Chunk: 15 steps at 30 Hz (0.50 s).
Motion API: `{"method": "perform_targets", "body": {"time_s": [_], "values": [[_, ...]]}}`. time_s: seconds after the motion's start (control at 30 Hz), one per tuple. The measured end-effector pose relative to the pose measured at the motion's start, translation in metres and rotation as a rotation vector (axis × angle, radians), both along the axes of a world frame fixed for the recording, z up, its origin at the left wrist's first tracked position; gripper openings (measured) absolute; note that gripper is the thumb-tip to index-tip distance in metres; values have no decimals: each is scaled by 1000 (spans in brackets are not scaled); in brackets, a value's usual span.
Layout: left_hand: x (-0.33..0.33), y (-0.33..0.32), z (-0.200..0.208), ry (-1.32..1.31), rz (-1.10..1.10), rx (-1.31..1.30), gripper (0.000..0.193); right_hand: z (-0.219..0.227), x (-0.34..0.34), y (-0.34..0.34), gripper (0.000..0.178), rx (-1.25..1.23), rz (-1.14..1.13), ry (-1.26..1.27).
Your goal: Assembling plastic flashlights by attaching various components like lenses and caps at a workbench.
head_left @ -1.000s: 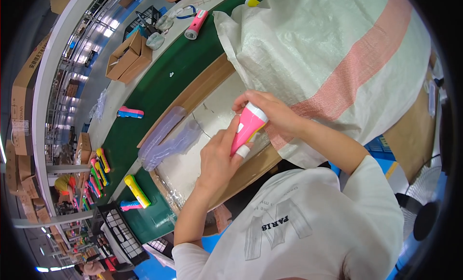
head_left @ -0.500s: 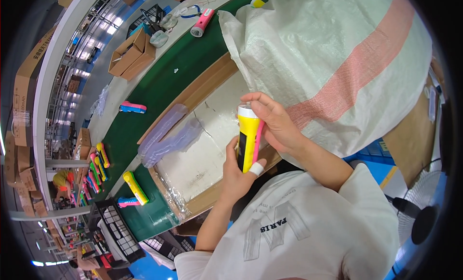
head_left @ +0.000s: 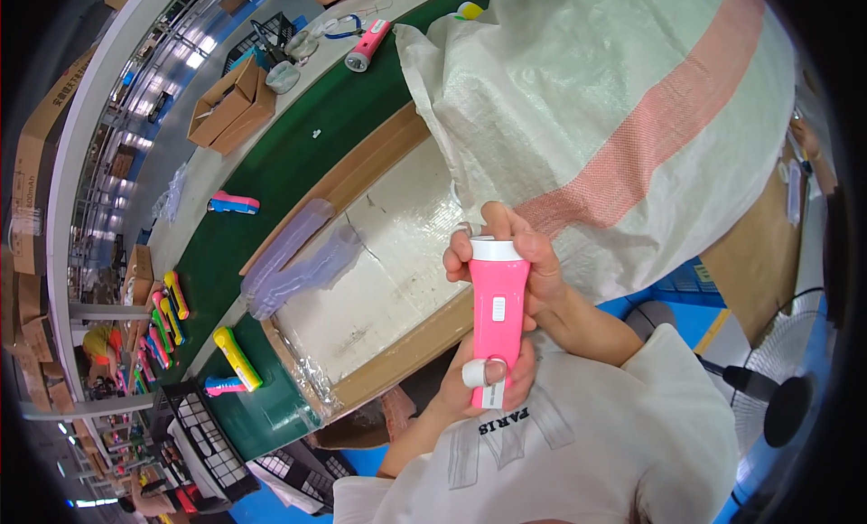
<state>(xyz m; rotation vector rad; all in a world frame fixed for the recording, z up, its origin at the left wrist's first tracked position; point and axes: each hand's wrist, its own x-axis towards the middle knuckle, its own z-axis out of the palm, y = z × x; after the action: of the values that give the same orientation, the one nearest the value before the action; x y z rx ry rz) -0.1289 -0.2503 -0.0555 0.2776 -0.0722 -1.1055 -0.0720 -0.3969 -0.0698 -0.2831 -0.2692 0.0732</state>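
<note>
A pink flashlight (head_left: 498, 294) with a white head ring and a white sliding switch stands almost upright in front of my chest. Around its lower end, my left hand (head_left: 456, 386) is closed, its thumb wrapped in white tape and lying across the handle. My right hand (head_left: 545, 276) grips the head from behind and the right, with fingertips curled over the lens end. The far side of the flashlight is hidden. Beneath and beyond the hands lies a shallow cardboard tray (head_left: 411, 339) with a pale bottom, holding clear purplish plastic sleeves (head_left: 302, 262).
A big white woven sack (head_left: 578, 99) with a red stripe fills the right. On the green bench (head_left: 280, 172) lie a yellow flashlight (head_left: 237, 359), a pink-and-blue one (head_left: 233, 202) and a pink one (head_left: 368, 45). Farther off are an open carton (head_left: 230, 108) and a black basket (head_left: 206, 434).
The flashlight has been turned, so its pink switch side now shows instead of the yellow and black one. Both hands have shifted slightly lower and right with it.
</note>
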Motion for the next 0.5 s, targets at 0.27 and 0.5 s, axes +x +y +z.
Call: {"method": "perform_targets", "body": {"time_s": [0.27, 0.5], "values": [[36, -5, -33, -1219, 393, 1115, 46, -6, -3, -9, 21, -608, -357, 224], [56, -10, -34, -124, 3, 278, 51, -3, 0, -41, 37, -417, -129, 416]]}}
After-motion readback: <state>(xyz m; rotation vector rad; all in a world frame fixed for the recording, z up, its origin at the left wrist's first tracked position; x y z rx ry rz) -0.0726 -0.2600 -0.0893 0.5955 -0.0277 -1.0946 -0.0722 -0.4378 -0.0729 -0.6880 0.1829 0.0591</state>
